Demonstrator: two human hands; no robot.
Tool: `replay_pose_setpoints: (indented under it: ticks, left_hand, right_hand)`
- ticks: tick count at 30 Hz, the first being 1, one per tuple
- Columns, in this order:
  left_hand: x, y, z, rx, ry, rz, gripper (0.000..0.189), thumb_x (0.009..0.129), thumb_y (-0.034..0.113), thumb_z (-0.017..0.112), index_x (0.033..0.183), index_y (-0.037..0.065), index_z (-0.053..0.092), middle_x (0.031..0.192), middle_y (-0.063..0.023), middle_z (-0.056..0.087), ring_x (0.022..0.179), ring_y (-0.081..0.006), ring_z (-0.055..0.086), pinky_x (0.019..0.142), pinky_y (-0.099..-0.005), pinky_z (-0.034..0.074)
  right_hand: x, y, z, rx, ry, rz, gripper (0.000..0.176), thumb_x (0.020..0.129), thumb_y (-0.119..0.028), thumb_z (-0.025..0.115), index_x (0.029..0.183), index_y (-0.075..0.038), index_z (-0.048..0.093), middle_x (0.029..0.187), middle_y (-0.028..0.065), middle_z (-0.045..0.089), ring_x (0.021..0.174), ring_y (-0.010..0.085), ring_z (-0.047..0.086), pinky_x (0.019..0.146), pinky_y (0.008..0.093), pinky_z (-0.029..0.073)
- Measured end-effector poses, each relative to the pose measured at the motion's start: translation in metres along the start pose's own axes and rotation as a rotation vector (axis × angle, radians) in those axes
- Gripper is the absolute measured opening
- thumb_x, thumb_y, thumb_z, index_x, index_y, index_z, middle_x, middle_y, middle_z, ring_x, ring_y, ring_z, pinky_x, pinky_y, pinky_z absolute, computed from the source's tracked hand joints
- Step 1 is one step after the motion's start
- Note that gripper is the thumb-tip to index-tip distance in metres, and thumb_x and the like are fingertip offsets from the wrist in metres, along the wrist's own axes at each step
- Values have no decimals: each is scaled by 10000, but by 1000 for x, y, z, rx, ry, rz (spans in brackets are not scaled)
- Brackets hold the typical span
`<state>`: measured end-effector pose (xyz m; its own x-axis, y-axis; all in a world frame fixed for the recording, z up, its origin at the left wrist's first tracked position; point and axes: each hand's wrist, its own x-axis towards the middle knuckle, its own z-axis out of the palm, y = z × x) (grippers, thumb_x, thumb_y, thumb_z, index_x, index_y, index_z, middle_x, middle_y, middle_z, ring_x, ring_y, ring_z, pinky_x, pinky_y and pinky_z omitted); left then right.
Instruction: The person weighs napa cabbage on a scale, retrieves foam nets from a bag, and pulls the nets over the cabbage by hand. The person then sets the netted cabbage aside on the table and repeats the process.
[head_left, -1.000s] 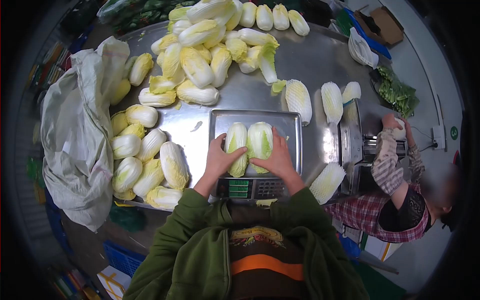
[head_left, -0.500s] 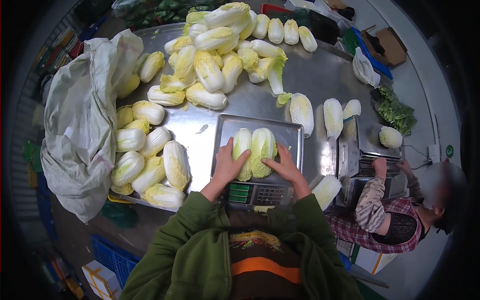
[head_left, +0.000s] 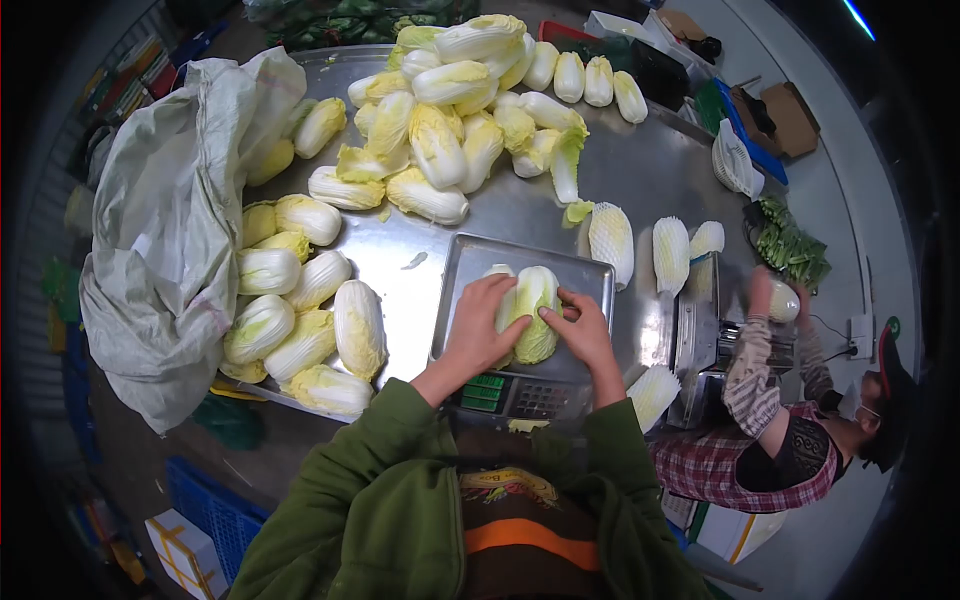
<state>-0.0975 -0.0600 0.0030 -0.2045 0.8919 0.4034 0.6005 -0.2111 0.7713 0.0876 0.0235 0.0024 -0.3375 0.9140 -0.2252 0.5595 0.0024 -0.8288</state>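
Note:
Two napa cabbages lie side by side on the steel tray of a scale with a green display. Both my hands are around the right cabbage, thumbs on its upper face. My left hand reaches over the left cabbage, which it partly covers, with its fingertips at the right cabbage's left side. My right hand is against the right side of the same cabbage, its fingers curved around the leaves.
Many cabbages are piled on the steel table. A white sack stands at the left. Net-wrapped cabbages lie right of the tray. A co-worker's hands hold a cabbage beside a metal machine.
My left hand has moved up and right across the left cabbage to the right one. My right hand has shifted slightly. The co-worker's hands have moved up to the cabbage behind the machine.

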Motion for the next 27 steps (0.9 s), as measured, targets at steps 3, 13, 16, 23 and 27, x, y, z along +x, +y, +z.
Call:
replay_pose_setpoints:
  ticks: [3, 13, 16, 23, 27]
  left_hand:
    - [10, 3, 13, 107, -104, 50, 450, 809, 256, 676, 1188, 50, 548, 1139, -126, 581, 1107, -316, 504, 931, -427, 347]
    - [26, 3, 40, 218, -23, 84, 307, 763, 258, 696, 1020, 101, 631, 1084, -69, 597, 1039, -264, 522, 917, -415, 339]
    - [33, 8, 44, 188, -69, 26, 326, 725, 243, 710, 1005, 97, 627, 1095, -80, 591, 1045, -273, 518, 935, -424, 335]
    - [29, -2, 37, 212, -105, 45, 410, 718, 228, 684, 1114, 138, 631, 1141, -84, 567, 1055, -281, 516, 975, -443, 320]
    - [33, -10, 39, 295, -179, 70, 432, 719, 258, 674, 1144, 182, 637, 1133, -90, 552, 1033, -277, 526, 987, -470, 317]
  right_hand:
    - [11, 13, -5, 18, -56, 30, 650, 735, -335, 759, 1206, 71, 568, 1078, 199, 605, 938, 258, 635, 814, 344, 511]
    - [20, -8, -5, -440, 53, -52, 423, 741, -147, 623, 1128, 17, 581, 908, 246, 650, 871, 400, 631, 800, 444, 500]
    - [28, -3, -16, -471, -15, -75, 419, 762, -133, 599, 1155, 5, 557, 937, 262, 641, 896, 423, 610, 813, 476, 482]
    - [60, 1, -32, -640, -24, -333, 325, 829, -158, 572, 1151, -126, 599, 1010, 149, 648, 935, 359, 611, 795, 449, 488]
    - [108, -6, -33, -743, -99, -317, 258, 866, -209, 515, 1082, -145, 642, 974, 130, 652, 932, 342, 612, 778, 449, 486]
